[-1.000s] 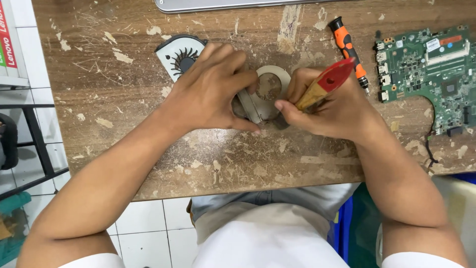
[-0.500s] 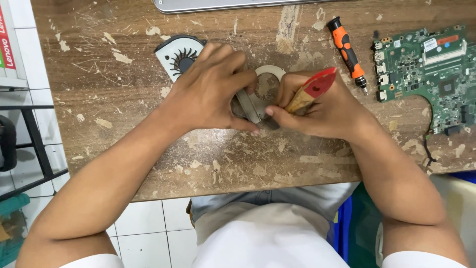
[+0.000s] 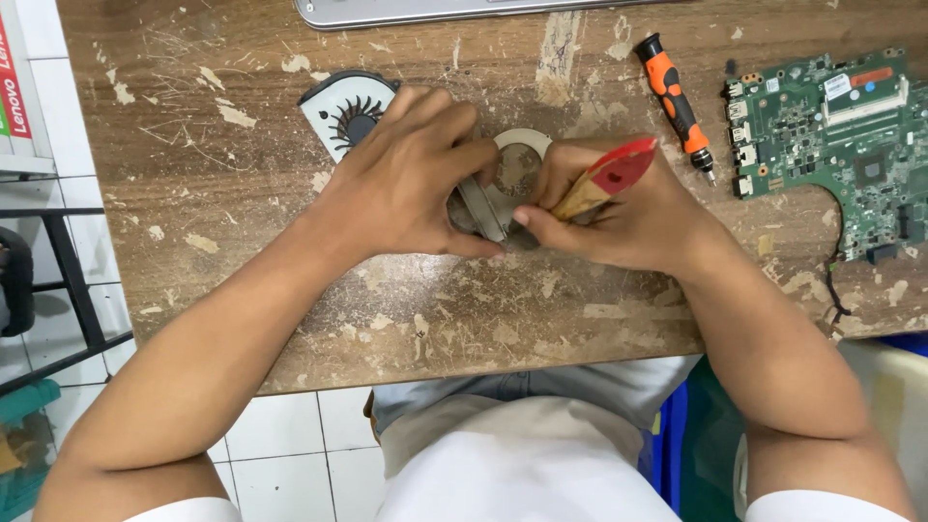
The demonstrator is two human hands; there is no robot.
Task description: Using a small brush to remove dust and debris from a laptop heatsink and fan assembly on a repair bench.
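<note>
The near edge of the scarred wooden bench (image 3: 464,329) runs just above the person's lap, and the strip of bench between that edge and the hands lies bare. Both forearms cross this edge and meet at mid-bench. The left hand (image 3: 406,184) is curled over a grey metal fan housing (image 3: 483,208), fingers pressing it down against the wood. The right hand (image 3: 619,208) is closed around a brush with a wooden handle and a red end (image 3: 604,184), its thumb tip touching the housing right beside the left fingers. A round opening of the housing (image 3: 519,159) shows just beyond the two hands. Behind the left hand, partly hidden by its knuckles, lies a black-bladed fan (image 3: 348,116). To the right, well apart from the hands, an orange-and-black screwdriver (image 3: 674,97) lies slanted, and beyond it a green circuit board (image 3: 841,135) sits near the right edge, a thin cable trailing toward the bench's near corner. At the far edge lies the rim of a silver laptop (image 3: 435,12).
</note>
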